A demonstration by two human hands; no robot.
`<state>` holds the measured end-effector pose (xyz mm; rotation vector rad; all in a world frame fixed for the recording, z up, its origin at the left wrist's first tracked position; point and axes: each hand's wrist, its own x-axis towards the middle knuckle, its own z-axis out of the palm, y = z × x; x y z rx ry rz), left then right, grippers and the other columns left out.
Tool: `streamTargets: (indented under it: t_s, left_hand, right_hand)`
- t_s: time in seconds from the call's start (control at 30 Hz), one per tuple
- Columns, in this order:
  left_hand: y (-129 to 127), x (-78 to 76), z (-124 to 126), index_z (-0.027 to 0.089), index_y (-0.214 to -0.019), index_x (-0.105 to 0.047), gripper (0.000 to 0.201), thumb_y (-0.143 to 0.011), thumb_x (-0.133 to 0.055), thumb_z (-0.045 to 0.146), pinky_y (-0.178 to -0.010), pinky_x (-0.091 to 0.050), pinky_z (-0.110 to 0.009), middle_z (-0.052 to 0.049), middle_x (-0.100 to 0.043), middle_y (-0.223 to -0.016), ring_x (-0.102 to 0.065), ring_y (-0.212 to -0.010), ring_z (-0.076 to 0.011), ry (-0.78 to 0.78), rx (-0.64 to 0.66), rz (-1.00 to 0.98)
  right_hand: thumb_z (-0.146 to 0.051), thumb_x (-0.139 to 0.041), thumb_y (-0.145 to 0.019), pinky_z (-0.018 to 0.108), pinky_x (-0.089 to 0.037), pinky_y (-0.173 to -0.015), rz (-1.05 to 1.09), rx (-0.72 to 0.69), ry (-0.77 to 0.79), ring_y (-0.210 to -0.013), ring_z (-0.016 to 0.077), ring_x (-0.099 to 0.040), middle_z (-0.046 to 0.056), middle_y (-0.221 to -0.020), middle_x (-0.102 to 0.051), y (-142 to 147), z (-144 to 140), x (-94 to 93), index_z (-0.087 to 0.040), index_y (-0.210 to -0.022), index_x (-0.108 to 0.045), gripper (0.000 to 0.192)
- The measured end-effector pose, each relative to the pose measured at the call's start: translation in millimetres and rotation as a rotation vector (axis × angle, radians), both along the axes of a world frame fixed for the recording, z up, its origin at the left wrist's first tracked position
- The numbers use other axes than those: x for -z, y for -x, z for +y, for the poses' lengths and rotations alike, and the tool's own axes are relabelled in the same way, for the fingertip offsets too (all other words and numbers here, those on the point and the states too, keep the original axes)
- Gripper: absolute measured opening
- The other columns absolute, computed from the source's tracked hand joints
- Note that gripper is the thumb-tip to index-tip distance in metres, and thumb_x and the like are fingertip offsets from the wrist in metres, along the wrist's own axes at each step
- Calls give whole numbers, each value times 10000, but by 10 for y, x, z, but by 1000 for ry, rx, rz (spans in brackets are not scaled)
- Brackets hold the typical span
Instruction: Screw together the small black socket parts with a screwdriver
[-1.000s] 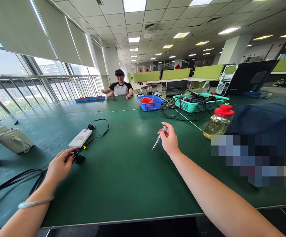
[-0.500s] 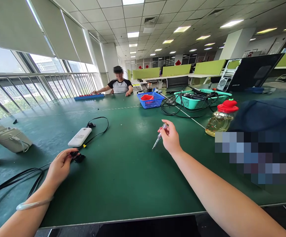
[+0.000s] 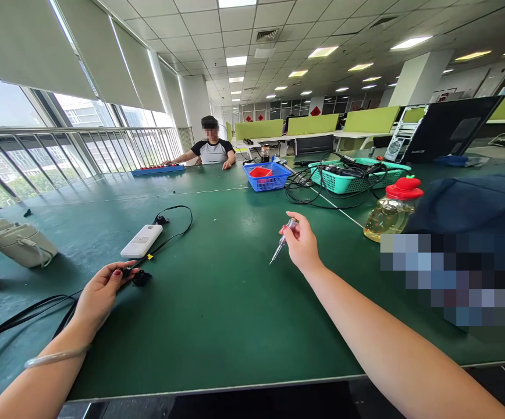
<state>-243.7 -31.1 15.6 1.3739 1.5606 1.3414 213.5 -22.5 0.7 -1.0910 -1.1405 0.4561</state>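
My left hand (image 3: pixel 102 291) is at the left of the green table, its fingers closed around a black cable (image 3: pixel 160 249). A small black piece (image 3: pixel 141 278) hangs or lies right beside the fingertips; its kind is unclear. Just beyond the hand lies a white power bank-like device (image 3: pixel 142 241), and the cable runs past its right side into a loop. Over the middle of the table, my right hand (image 3: pixel 302 241) grips a slim screwdriver (image 3: pixel 280 247) with a clear handle. Its metal tip points down and to the left, apart from the cable.
Farther back are a blue basket (image 3: pixel 266 183) and a teal basket (image 3: pixel 344 185) with tangled black cables. A red-lidded bottle (image 3: pixel 386 218) and a dark blue cap (image 3: pixel 475 203) stand to the right. A beige bag (image 3: pixel 23 244) is at left. Another person (image 3: pixel 213 154) sits across the table.
My left hand has shifted slightly left and turned, so its thumb shows more on the cable. My right hand and the screwdriver have stayed nearly still.
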Motion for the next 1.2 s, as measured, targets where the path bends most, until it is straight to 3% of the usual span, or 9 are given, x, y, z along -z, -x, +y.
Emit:
streamTargets:
  t_s: [0.1, 0.2, 0.43, 0.6, 0.73, 0.97, 1.07, 1.2]
  left_hand:
    - [-37, -13, -9, 208, -951, -518, 742, -575, -704, 820, -1154, -400, -467, -127, -609, -1387, -589, -1234, -290, -32, 29, 44]
    - [-42, -15, 4, 216, -911, -511, 676, -619, -673, 803, -1148, -391, -437, -122, -601, -1381, -539, -1275, -278, -51, 42, 124]
    - [31, 19, 54, 223, -944, -558, 624, -685, -593, 789, -1078, -427, -433, -54, -657, -1048, -573, -1105, -252, -63, -8, 297]
    - [69, 52, 98, 224, -930, -595, 779, -534, -608, 896, -1123, -380, -480, -120, -690, -1137, -580, -1162, -312, -51, -16, 245]
    - [69, 46, 107, 223, -943, -615, 749, -568, -598, 872, -1108, -400, -489, -140, -714, -1175, -601, -1167, -316, -27, -19, 287]
    - [128, 69, 130, 210, -977, -650, 694, -613, -579, 796, -853, -515, -384, -112, -751, -1038, -664, -933, -268, -10, -95, 421]
    - [152, 70, 126, 206, -986, -662, 686, -602, -602, 770, -725, -495, -334, -88, -749, -963, -654, -803, -234, -13, -150, 458]
    - [134, 38, 103, 205, -922, -667, 658, -569, -632, 760, -682, -473, -314, -69, -743, -865, -655, -786, -236, -4, -181, 464]
  right_hand:
    - [-403, -587, -842, 394, -589, -726, -5, 0, 4, -793, 214, -703, 17, -819, -674, 4, -1, 3, -234, -1224, -567, 418]
    - [-391, -585, -842, 392, -588, -725, -4, -6, -2, -795, 213, -703, 18, -821, -676, 4, 1, 5, -231, -1226, -566, 416]
    - [-379, -583, -835, 402, -582, -742, 6, -6, 27, -792, 215, -696, 20, -814, -675, 8, -14, -13, -226, -1226, -567, 420]
    - [-393, -578, -834, 395, -573, -731, 5, -29, 46, -777, 208, -683, 14, -809, -666, 18, -40, -30, -226, -1238, -556, 438]
    - [-400, -581, -832, 395, -571, -733, 5, -35, 54, -785, 211, -682, 15, -811, -665, 27, -44, -39, -231, -1237, -556, 440]
    - [-386, -583, -820, 385, -574, -725, 19, -36, 54, -790, 212, -691, 13, -804, -663, 39, -48, -60, -225, -1215, -561, 427]
    - [-373, -581, -817, 384, -573, -713, 22, -40, 52, -773, 210, -689, 11, -795, -664, 39, -44, -55, -224, -1214, -560, 424]
    - [-366, -578, -815, 387, -569, -709, 17, -37, 59, -762, 209, -686, 11, -795, -668, 35, -35, -38, -229, -1219, -561, 427]
